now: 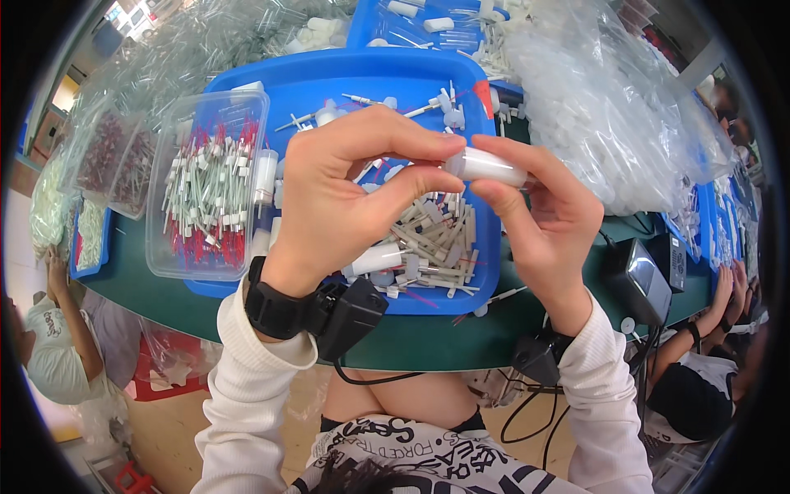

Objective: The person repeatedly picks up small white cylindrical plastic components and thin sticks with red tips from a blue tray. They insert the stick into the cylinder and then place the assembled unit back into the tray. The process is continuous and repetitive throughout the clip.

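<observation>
Above the blue tray (304, 70) I hold a small white cylinder (494, 167) with a clear, glossy outer wall, lying almost level. My left hand (333, 185) pinches its left end between thumb and forefinger. At the other end, the thumb and fingers of my right hand (555, 218) are closed round it. Under my hands the tray holds many thin white stick-like parts (440, 247) with red wires and grey-white caps. Another white cylinder (374, 259) lies among them, partly behind my left wrist.
A clear plastic box (156, 230) of white-and-red wired parts overlaps the tray's left side. Large clear bags (592, 123) bulge at the far right. A black device (638, 280) with cables sits on the green table (411, 350). Other people's arms (716, 305) reach in at both sides.
</observation>
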Demonstrator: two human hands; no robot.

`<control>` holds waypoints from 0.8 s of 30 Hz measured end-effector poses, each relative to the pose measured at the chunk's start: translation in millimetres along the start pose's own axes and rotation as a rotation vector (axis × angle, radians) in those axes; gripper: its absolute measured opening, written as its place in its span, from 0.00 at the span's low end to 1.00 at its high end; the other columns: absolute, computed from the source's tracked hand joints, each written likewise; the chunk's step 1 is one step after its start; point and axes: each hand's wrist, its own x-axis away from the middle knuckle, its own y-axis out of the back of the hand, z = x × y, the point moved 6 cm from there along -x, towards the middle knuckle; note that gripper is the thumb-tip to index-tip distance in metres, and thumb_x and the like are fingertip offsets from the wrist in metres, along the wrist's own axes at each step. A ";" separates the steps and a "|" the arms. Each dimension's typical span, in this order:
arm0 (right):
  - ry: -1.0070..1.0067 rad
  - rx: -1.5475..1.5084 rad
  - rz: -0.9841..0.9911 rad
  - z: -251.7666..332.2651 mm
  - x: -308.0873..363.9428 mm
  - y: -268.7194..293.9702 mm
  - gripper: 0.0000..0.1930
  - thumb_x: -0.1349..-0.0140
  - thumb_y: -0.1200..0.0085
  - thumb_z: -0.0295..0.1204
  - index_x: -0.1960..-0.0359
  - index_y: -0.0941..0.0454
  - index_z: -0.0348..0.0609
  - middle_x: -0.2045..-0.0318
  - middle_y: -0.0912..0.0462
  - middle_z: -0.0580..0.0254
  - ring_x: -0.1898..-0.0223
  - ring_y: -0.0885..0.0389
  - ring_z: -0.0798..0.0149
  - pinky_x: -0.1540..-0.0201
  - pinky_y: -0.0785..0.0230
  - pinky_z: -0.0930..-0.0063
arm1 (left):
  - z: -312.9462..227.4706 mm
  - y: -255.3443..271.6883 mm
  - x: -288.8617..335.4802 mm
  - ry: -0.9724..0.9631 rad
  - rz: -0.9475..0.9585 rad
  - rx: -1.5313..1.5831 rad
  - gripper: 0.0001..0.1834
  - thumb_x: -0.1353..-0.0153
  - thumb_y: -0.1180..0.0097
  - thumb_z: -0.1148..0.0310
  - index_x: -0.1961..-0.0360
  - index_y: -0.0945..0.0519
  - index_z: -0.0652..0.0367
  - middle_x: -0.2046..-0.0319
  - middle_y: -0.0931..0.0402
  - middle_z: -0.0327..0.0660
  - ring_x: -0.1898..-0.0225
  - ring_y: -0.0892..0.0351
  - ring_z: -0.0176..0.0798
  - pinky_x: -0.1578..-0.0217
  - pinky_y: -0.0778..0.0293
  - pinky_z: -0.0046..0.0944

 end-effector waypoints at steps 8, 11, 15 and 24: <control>0.224 0.201 0.015 10.5 -5.3 0.7 0.16 0.55 0.38 0.18 0.61 0.19 0.42 0.67 0.18 0.57 0.68 0.20 0.65 0.67 0.28 0.77 | 2.3 -3.0 1.1 -0.022 -0.030 -0.003 0.15 0.55 0.44 0.91 0.64 0.21 0.70 0.62 0.22 0.51 0.59 0.22 0.42 0.61 0.23 0.35; 0.324 0.261 0.016 16.9 -7.9 0.5 0.17 0.56 0.39 0.17 0.61 0.18 0.45 0.65 0.19 0.57 0.68 0.20 0.64 0.67 0.27 0.76 | 4.8 -2.5 -1.9 0.060 -0.083 0.228 0.15 0.54 0.43 0.89 0.62 0.22 0.69 0.60 0.23 0.52 0.58 0.22 0.43 0.60 0.22 0.36; 0.408 0.275 0.047 17.6 -6.8 0.7 0.17 0.55 0.39 0.17 0.60 0.19 0.44 0.63 0.20 0.56 0.67 0.19 0.65 0.66 0.26 0.76 | 11.6 -5.8 -1.5 0.232 -0.068 0.379 0.16 0.54 0.42 0.88 0.60 0.23 0.69 0.59 0.24 0.52 0.57 0.23 0.42 0.59 0.22 0.37; -0.057 -0.081 0.087 -4.7 -2.1 -2.4 0.14 0.48 0.42 0.20 0.57 0.23 0.34 0.63 0.20 0.55 0.63 0.20 0.65 0.61 0.28 0.76 | 10.5 -5.5 -0.8 0.210 -0.142 0.293 0.15 0.53 0.42 0.87 0.61 0.23 0.71 0.62 0.24 0.50 0.62 0.22 0.39 0.63 0.21 0.34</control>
